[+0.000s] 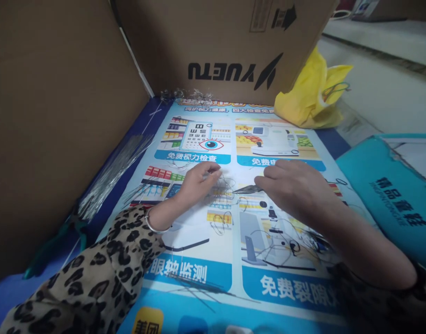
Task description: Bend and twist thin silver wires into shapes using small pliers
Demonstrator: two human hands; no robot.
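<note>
Nearest, a thin sheaf of dark wires point(207, 285) lies across the printed poster point(235, 232); beyond it, loose looped wires point(285, 243) sprawl below the right forearm; green-handled pliers point(75, 227) rest at left on the blue surface point(143, 123), beside a bundle of straight silvery wires point(111, 178). The left hand point(200, 181) pinches a tangled wire piece point(225, 185) over the poster's middle; the right hand point(291, 183) is closed around dark-tipped pliers point(247, 189), their tip at that piece. A teal box point(390, 195) bounds the right side, its contents unclear; farther, a crumpled yellow bag point(310, 102) has a thin green strand poking out; printed poster stretches between hands and bag; small wire bits point(190, 95) lie along the far edge, against brown cardboard point(230, 46), which also walls the left.
</note>
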